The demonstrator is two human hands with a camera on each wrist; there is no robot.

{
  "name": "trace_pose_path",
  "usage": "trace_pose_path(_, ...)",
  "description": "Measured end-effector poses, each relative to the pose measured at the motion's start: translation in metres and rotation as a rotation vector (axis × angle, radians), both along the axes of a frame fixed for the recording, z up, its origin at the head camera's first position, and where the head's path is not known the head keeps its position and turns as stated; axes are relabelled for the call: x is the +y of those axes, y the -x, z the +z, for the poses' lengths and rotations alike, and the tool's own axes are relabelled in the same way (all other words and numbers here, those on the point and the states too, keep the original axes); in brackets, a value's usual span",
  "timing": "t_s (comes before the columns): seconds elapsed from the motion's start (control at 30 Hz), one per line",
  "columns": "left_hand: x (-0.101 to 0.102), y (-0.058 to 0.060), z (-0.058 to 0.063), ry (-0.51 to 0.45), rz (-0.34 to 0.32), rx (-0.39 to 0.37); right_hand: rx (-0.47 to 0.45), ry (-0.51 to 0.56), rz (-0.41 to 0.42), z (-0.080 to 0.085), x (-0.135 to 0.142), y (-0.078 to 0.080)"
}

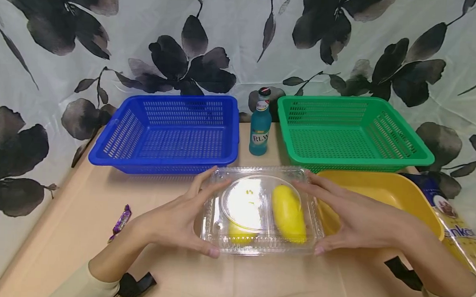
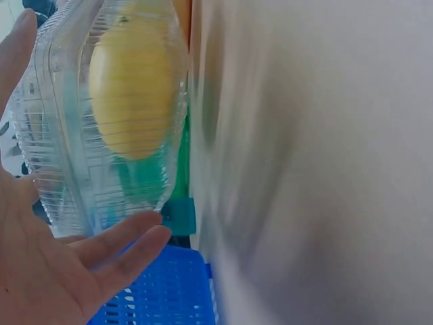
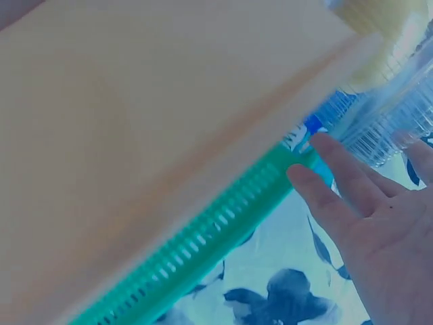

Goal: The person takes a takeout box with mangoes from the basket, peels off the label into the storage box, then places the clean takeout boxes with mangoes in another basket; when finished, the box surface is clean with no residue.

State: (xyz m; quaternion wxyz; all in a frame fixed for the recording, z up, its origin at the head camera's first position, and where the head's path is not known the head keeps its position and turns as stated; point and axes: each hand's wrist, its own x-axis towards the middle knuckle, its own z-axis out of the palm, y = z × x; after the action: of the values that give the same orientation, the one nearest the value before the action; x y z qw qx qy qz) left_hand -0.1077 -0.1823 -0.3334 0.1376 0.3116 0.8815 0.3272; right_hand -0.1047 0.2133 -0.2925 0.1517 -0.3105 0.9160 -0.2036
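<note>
Between my two hands is a clear plastic clamshell container (image 1: 253, 249) with its lid down. Two yellow mango-like fruits (image 1: 288, 215) lie inside, the left one partly hidden by glare on the lid. My left hand (image 1: 179, 221) holds the left side, thumb at the near corner and fingers along the far end. On the opposite side, my right hand (image 1: 362, 216) holds it in much the same way. In the left wrist view the fingertips lie against the container's wall (image 2: 74, 135). I cannot tell whether its base touches the table.
Behind stand a blue basket (image 1: 181, 166), a teal bottle (image 1: 260, 123) and a green basket (image 1: 361, 162). A yellow tray (image 1: 364, 180) sits under my right forearm, with a yellow-and-blue packet (image 1: 458, 224) beyond it. A purple-wrapped candy (image 1: 121, 222) lies by my left wrist.
</note>
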Motion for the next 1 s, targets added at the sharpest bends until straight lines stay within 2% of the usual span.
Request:
trace_pose_path(0.27,0.01,0.003,0.008,-0.039,0.004,0.119,0.064,0.015,-0.042,0.018,0.012,-0.006)
trace_pose_path(0.47,0.024,0.011,0.013,-0.068,0.006,0.188,0.165,0.062,-0.012,0.024,0.025,-0.007)
trace_pose_path(0.57,0.031,0.017,0.015,-0.088,0.004,0.22,0.189,0.093,-0.034,0.025,0.031,-0.005)
trace_pose_path(0.73,0.043,0.027,0.019,-0.135,-0.026,0.296,0.289,0.131,-0.051,0.025,0.041,-0.001)
trace_pose_path(1.0,0.07,0.052,0.028,-0.164,-0.055,0.375,0.298,0.176,-0.116,0.032,0.06,0.007)
